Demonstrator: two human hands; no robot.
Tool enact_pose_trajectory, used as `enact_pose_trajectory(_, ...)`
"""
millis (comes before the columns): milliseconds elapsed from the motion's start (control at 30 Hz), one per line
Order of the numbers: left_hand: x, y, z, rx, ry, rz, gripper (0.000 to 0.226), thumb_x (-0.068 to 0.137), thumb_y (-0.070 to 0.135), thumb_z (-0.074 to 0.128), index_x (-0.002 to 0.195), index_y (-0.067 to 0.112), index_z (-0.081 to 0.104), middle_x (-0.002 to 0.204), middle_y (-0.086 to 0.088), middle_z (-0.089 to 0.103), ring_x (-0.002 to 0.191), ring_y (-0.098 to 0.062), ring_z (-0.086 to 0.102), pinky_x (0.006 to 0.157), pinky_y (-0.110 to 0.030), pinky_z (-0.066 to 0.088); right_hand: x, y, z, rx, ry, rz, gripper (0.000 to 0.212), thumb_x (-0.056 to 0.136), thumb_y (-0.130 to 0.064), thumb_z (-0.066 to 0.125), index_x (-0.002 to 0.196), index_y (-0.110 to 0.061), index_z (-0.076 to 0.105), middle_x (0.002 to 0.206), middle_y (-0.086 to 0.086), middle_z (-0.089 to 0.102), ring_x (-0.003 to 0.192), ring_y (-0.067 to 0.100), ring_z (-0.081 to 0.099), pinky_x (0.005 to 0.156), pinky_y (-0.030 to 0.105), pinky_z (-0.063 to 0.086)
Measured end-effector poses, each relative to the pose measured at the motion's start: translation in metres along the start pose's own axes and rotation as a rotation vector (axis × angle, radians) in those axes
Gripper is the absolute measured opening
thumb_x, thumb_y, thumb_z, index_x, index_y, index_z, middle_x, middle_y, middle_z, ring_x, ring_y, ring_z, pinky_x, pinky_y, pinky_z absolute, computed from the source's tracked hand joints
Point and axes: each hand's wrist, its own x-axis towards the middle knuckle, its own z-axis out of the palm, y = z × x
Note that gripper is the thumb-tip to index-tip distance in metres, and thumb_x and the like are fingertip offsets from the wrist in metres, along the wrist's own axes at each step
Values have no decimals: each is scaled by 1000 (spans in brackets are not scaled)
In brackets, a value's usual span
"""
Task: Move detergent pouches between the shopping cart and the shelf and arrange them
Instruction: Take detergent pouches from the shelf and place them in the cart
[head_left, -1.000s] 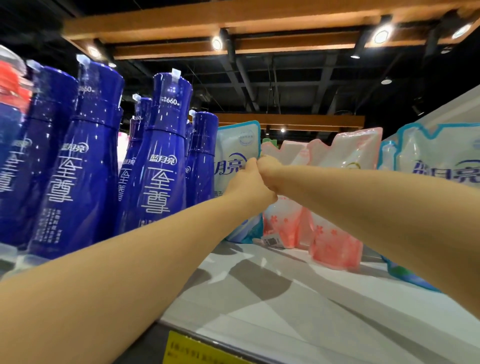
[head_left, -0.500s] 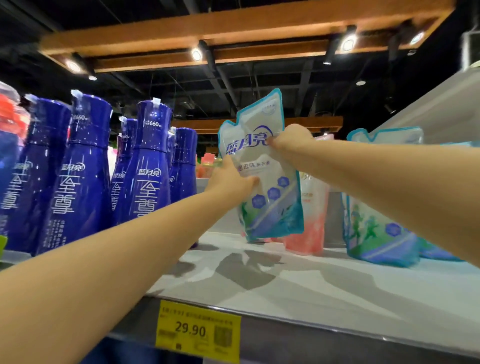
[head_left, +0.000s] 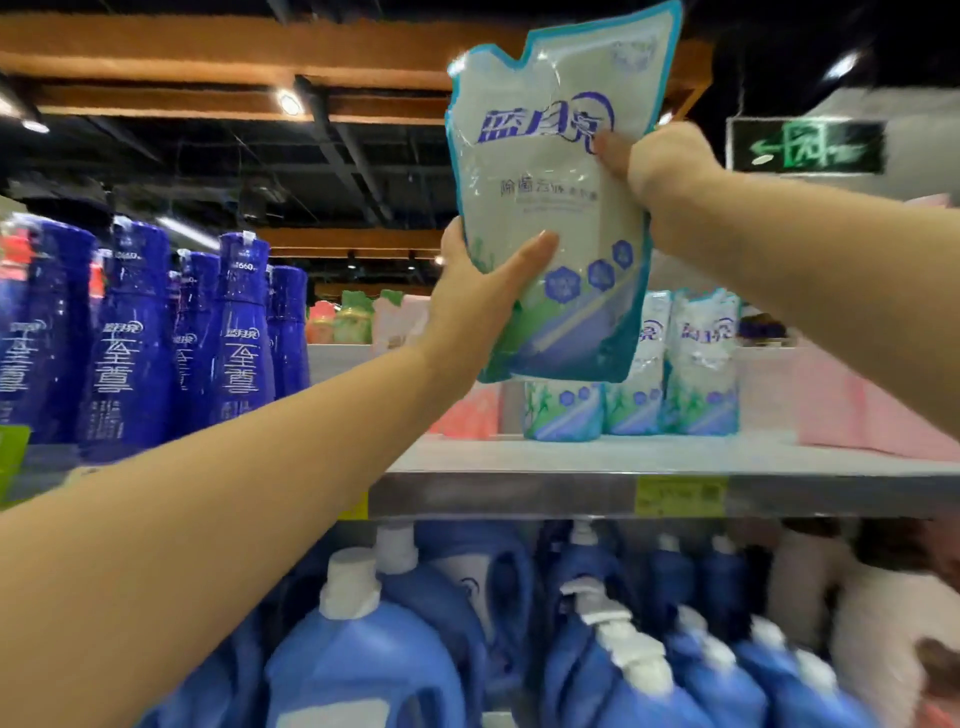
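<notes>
Dark blue bottles (head_left: 244, 332) left, blurred blue jugs (head_left: 363, 670) below, perhaps an exit sign (head_left: 805, 146).

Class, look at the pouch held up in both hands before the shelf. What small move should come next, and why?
Probably draw the pouch back and down, away from the shelf, towards the cart, which is out of view. Left hand grips its lower edge, right hand its side; it has just come off the shelf and hangs clear above the standing pouches.

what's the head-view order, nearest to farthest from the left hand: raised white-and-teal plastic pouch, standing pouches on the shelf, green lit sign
1. raised white-and-teal plastic pouch: gripped by the left hand
2. standing pouches: on the shelf, lower right
3. green lit sign: far back, upper right
</notes>
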Motion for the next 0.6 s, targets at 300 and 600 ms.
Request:
enact_pose_trajectory(300,-147,25,92,-119,-14,56,52,77,18,74,123,16,49,100,15,65,85,3,64,78,-17,52,-129,12,-141,141,28,162,6,91,-16,60,91,-11,63,94,6,68,77,20,65,81,37,56)
enact_pose_trajectory(600,-311,58,234,-252,-101,-145,41,76,15,74,111,22,54,90,22,62,73,16,59,68,-4,45,-303,56,-319,-29,144,270,80,72,-35,76,139,-21,34,128,1,58,115,16,58,102,36,44)
